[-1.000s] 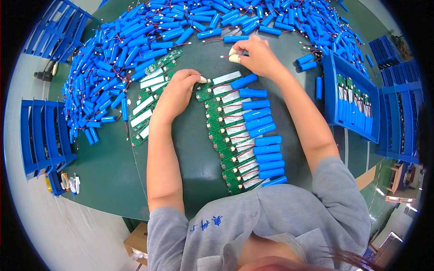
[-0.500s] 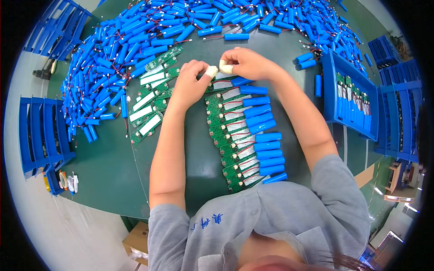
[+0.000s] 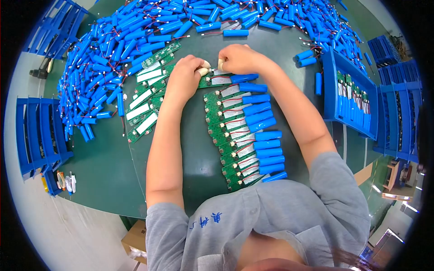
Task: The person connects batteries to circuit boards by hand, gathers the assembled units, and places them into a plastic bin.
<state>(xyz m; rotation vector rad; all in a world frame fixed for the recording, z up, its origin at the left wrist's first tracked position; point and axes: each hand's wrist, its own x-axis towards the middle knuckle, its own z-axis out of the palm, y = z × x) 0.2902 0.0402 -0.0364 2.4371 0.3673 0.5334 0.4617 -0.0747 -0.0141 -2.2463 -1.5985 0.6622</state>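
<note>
Above the far end of a row of circuit boards, my left hand (image 3: 184, 74) is curled with its covered thumb and fingertip close together at a green circuit board (image 3: 205, 82). My right hand (image 3: 242, 59) is closed in a pinch just right of it; its fingers hide whatever they hold. Pale covers sit on fingertips of both hands. Below them, boards with white connectors and grey pads overlap in a column, red wires running to blue cylindrical batteries (image 3: 257, 98). Left of my left hand lie loose boards with white strips (image 3: 142, 99).
A large heap of blue batteries with wires (image 3: 135, 34) curves around the far and left sides of the green table (image 3: 101, 169). At right stands a blue bin (image 3: 330, 90) holding boards and batteries. Blue racks (image 3: 38, 131) flank the table.
My hands have drawn slightly apart, the left moving a little left and the right slightly up. The view has shifted a little. Boards near my fingertips show more plainly.
</note>
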